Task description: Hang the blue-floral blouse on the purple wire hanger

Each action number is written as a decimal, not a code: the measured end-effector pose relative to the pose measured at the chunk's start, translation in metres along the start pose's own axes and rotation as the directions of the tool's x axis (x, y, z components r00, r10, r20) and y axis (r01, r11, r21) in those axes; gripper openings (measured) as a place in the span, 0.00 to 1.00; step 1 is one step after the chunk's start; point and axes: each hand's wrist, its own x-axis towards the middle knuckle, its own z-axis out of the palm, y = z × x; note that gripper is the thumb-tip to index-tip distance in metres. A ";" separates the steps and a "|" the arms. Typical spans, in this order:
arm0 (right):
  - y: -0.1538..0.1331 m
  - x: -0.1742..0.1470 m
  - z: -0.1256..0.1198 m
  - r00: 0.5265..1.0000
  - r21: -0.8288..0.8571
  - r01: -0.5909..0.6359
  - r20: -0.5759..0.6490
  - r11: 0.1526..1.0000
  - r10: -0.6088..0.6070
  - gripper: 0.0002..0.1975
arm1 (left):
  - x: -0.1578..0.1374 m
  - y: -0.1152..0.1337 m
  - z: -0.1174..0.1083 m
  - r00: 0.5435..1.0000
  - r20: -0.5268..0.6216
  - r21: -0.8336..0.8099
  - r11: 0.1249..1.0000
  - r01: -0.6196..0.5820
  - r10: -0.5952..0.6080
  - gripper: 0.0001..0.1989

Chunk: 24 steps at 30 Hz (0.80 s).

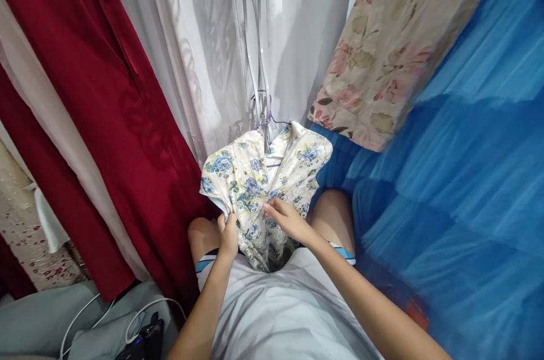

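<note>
A cream dress with blue flowers (250, 184) hangs by its shoulders from a thin purple hanger (272, 116) in front of me, its lower part between my knees. My left hand (228, 235) grips the dress's side edge below the left armhole, thumb uppermost. Over the middle of the front, my right hand (287, 219) has thumb and fingers pinched together at the cloth below the V-neck. How much fabric lies inside that pinch is too small to tell. The dress hem is hidden by my shirt.
White curtain-like cloth (297, 25) and pale ribbons (250, 25) hang behind the hanger. Red garments (140, 105) are on the left. On the right hang a pink-flowered garment (374, 65) and blue tulle (459, 178). White cables (144, 309) and a black device (144, 340) lie lower left.
</note>
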 end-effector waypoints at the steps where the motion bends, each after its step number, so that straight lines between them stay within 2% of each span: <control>1: -0.003 0.007 0.003 1.000 -0.009 -0.016 -0.003 1.000 0.016 0.14 | -0.002 -0.001 0.000 1.000 0.019 -0.021 1.000 0.014 -0.014 0.10; 4: -0.002 0.016 0.010 0.998 -0.029 -0.052 -0.030 0.998 0.052 0.10 | -0.006 -0.003 -0.002 0.998 0.037 -0.064 0.996 0.060 -0.058 0.10; 10: -0.002 -0.002 0.013 0.992 -0.116 -0.065 -0.112 0.991 0.051 0.07 | -0.012 0.011 -0.005 0.996 0.075 -0.114 0.991 0.064 -0.056 0.11; 13: -0.012 -0.005 0.015 0.987 -0.219 -0.035 -0.162 0.975 -0.001 0.08 | -0.017 0.025 -0.004 0.995 0.072 -0.154 0.984 0.086 -0.076 0.12; 16: -0.017 0.001 0.020 0.987 -0.274 0.009 -0.150 0.962 -0.051 0.08 | -0.023 0.032 -0.002 0.993 0.048 -0.158 0.980 0.118 -0.112 0.12; 18: -0.014 0.004 0.023 0.986 -0.186 0.008 -0.161 0.983 -0.039 0.07 | -0.025 0.032 -0.002 0.990 0.039 -0.146 0.980 0.138 -0.134 0.12; 20: -0.009 0.004 0.024 0.982 -0.008 -0.006 -0.188 1.000 0.005 0.07 | -0.023 0.032 -0.004 0.991 0.052 -0.139 0.982 0.129 -0.123 0.12; 22: -0.004 -0.002 0.024 0.981 0.161 -0.023 -0.189 0.987 0.054 0.08 | -0.017 0.031 -0.007 0.997 0.063 -0.132 0.990 0.043 -0.035 0.13; 24: -0.002 -0.011 0.021 0.984 0.254 -0.037 -0.161 0.967 0.080 0.10 | -0.014 0.029 -0.009 0.990 0.020 -0.097 0.986 -0.139 0.141 0.15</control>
